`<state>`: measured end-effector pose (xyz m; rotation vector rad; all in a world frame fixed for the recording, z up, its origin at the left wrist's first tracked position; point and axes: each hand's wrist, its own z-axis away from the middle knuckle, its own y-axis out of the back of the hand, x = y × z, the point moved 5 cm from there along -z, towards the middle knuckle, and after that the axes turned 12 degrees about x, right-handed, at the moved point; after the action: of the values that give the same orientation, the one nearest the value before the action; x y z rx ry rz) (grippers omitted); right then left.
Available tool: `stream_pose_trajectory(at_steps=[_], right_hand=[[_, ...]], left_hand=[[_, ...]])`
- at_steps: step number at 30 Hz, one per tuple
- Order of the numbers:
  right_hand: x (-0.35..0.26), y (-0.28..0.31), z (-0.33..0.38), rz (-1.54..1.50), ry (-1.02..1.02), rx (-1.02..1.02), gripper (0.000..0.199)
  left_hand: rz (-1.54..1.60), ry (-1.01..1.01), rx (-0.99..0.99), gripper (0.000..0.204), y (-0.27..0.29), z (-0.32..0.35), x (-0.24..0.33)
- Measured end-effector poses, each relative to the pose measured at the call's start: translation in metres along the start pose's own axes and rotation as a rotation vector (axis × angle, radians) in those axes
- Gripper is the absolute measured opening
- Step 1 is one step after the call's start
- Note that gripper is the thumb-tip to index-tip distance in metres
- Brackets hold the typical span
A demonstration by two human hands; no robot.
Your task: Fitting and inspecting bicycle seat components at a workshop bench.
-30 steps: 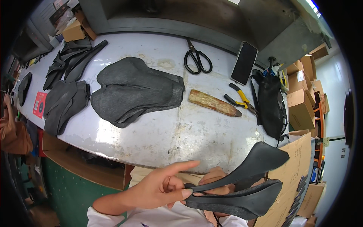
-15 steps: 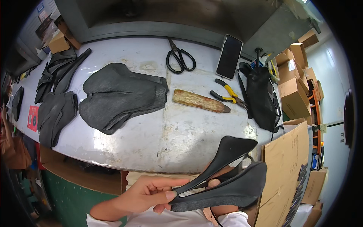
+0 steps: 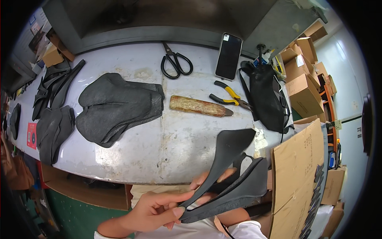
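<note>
Just in front of the table's near edge I hold a black forked piece (image 3: 234,187), shaped like a bicycle saddle cover, with two broad arms joined at a narrow tip. My left hand (image 3: 159,209) pinches that tip between thumb and fingers. Behind the piece, my right hand (image 3: 205,197) grips it from the far side; a few fingertips show through the gap, the rest is hidden. A stack of dark grey saddle-shaped pads (image 3: 119,107) lies on the white table (image 3: 147,163). To its right rests a tape-wrapped knife (image 3: 197,106) with a short blade.
Black-handled scissors (image 3: 176,63), yellow-black pliers (image 3: 230,95), a phone (image 3: 229,55) and a black pouch (image 3: 266,95) occupy the table's back right. More dark pieces (image 3: 55,131) lie at left. A cardboard box (image 3: 296,171) stands close by my right, with other cartons (image 3: 302,91) beyond.
The view has shifted, moving the table things slightly left in the picture. The forked piece has tilted more upright, and more of my right fingers show behind it. Both hands keep their hold.
</note>
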<state>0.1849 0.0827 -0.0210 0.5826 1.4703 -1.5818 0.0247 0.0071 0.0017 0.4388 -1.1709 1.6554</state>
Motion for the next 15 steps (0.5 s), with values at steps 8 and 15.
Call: stream_pose_trajectory(at_steps=[8,15], right_hand=[[0.018,0.019,0.014,0.374,-0.142,0.09,0.067],[0.029,-0.006,0.018,0.374,-0.175,-0.057,0.039]], left_hand=[[-0.404,-0.286,-0.071,0.046,0.002,-0.003,0.007],[0.386,-0.3,0.197,0.072,-0.004,-0.038,0.003]])
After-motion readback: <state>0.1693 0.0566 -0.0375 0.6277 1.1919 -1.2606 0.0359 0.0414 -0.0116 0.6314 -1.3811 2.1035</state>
